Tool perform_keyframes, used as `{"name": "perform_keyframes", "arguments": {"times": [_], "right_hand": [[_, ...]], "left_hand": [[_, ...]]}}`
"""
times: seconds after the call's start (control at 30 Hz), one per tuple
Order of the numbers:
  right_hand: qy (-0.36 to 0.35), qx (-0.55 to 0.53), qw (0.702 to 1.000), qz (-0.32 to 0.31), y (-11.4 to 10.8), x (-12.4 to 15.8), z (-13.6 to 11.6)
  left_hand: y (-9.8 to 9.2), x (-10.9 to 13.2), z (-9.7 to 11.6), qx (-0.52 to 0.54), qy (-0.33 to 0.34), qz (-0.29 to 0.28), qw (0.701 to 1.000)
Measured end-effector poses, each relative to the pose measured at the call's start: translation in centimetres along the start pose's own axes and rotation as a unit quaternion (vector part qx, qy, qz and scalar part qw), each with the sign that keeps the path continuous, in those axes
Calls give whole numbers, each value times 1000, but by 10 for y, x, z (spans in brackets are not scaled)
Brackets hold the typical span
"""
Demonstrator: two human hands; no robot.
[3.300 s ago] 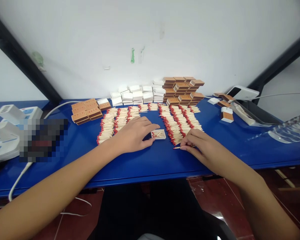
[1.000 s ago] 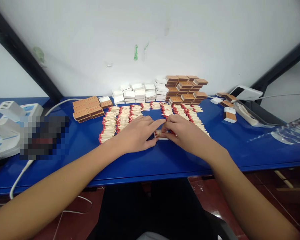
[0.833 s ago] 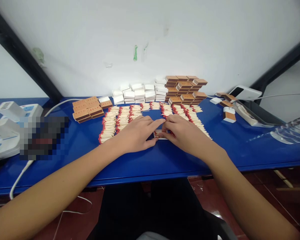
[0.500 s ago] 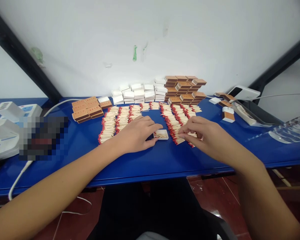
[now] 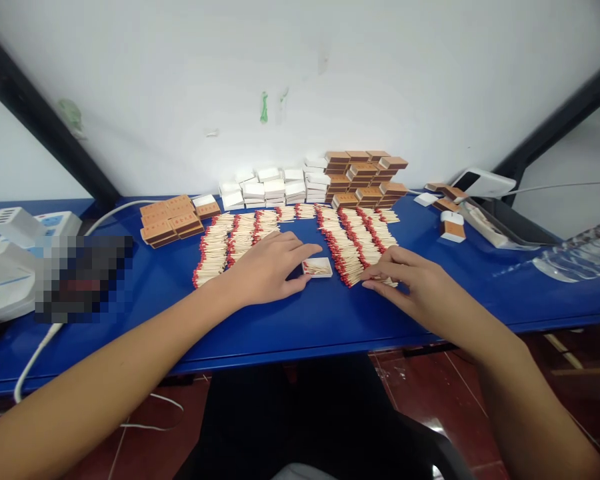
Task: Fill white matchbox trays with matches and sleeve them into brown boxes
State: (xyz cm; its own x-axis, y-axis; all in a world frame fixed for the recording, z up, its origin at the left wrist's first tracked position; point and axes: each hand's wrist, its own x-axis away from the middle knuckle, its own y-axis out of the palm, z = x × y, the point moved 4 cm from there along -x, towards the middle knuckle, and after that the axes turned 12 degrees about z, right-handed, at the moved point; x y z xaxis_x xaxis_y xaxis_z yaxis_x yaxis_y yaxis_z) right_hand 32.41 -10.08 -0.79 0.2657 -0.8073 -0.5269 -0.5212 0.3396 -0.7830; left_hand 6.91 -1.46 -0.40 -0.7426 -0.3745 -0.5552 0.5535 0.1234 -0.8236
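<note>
A small white matchbox tray (image 5: 322, 272) with a few red-tipped matches inside lies on the blue table. My left hand (image 5: 273, 267) rests palm down at its left end, thumb and index finger closed around that end. To the right, several slanting rows of loose matches (image 5: 343, 250) with red heads cover the table. At the near end of these rows is my right hand (image 5: 413, 280), its thumb and index finger pinched together low over the matches. What lies between those fingertips is too small to make out. More match rows (image 5: 215, 250) lie left of my left hand, partly covered by it.
White trays (image 5: 280, 187) are stacked against the wall beside piled brown matchbox sleeves (image 5: 365, 177). More brown matchboxes (image 5: 173, 217) sit at left, near a power strip (image 5: 5, 267) and a pixelated dark object (image 5: 87, 277). At right are a white device (image 5: 485, 183) and clear plastic (image 5: 580, 260).
The whole view has shifted slightly. My right hand has moved a little right and down relative to the match rows. My left hand stays at the tray.
</note>
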Motion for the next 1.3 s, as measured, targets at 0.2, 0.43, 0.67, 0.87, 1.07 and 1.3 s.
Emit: {"name": "perform_keyframes", "arguments": {"times": [0.2,0.43,0.67,0.87,1.07,1.3], "right_hand": [[3,6,1000,-14,4,1,0],[0,1,1000,-9,5,1,0],[6,-9,1000,-16,6,-1,-1],[21,-4,999,-49,8,0,-6],[10,-8,1000,2,10,-18,-26],[-65,116,991,6,45,-53,-53]], "left_hand": [[0,2,-1,-3,9,9,1000],[0,1,0,-14,9,8,1000],[1,2,-1,2,7,11,1000],[0,2,0,-11,16,16,1000],[1,3,0,4,4,12,1000],[-1,1,-1,-5,0,12,1000]]}}
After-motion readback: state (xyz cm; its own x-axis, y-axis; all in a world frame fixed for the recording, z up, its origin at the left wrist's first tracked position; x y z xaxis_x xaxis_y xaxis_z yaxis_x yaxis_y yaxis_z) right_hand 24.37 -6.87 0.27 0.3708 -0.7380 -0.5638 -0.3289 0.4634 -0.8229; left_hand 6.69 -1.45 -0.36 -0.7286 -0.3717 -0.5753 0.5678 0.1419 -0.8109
